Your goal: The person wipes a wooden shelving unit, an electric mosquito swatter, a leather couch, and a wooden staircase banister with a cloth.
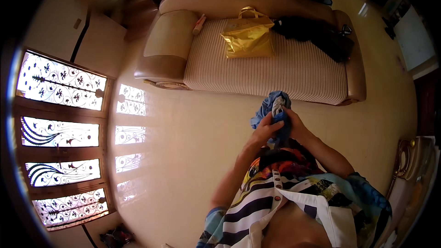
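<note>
A bunched blue cloth garment (263,110) with a light grey part (278,105) is held up before my body, over the floor in front of the couch. My left hand (268,129) grips it from the left, its thumb lying across the folds. From the right, my right hand (294,122) holds the same bundle, with several of its fingers hidden behind the cloth. The garment's full shape is lost in its folds.
A daybed-style couch (234,75) stands ahead, bearing a shiny gold tote bag (249,43), dark clothing (306,31) and a pale bottle-like object (199,24). Doors with ornate grilles (62,151) are on the left. A carved, upholstered seat (404,175) stands at the right.
</note>
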The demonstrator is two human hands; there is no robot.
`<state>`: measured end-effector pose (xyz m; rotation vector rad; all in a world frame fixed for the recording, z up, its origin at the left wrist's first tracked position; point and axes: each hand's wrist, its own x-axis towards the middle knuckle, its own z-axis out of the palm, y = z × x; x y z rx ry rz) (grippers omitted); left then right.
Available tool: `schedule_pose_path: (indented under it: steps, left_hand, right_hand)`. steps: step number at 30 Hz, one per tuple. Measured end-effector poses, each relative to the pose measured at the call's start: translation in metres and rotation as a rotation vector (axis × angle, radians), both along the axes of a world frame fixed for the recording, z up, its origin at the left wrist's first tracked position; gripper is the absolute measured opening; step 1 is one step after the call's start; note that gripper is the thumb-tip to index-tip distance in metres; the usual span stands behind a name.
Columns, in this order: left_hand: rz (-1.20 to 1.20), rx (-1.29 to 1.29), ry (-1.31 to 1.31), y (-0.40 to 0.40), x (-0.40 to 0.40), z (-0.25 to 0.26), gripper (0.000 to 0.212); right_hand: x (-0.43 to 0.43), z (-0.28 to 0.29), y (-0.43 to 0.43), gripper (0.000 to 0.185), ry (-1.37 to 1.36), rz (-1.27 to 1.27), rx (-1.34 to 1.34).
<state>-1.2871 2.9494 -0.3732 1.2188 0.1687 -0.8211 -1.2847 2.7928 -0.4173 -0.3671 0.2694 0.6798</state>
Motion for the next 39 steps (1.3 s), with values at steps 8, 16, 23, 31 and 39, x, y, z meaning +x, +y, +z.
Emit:
schedule_pose_path:
  steps: [8, 16, 23, 31, 39]
  left_hand:
    - [-0.138, 0.364, -0.562, 0.068, 0.102, 0.036, 0.05]
    - [0.409, -0.035, -1.522, 0.105, 0.218, 0.206, 0.039]
    - [0.702, -0.295, -1.686, 0.077, 0.351, 0.223, 0.04]
    - [0.635, -0.203, -1.545, 0.059, 0.492, 0.179, 0.044]
    - [0.555, 0.346, -0.315, 0.082, 0.518, 0.003, 0.042]
  right_hand:
    - [0.118, -0.022, 0.052, 0.03, -0.077, -0.109, 0.008]
    - [0.268, -0.015, 0.035, 0.032, -0.042, -0.103, 0.318]
    - [0.432, 0.004, 0.004, 0.031, 0.032, -0.294, -0.061]
    - [0.625, -0.054, -0.054, 0.028, 0.104, -0.442, -0.543]
    - [0.811, -0.071, -0.096, 0.023, -0.351, -0.49, -1.738]
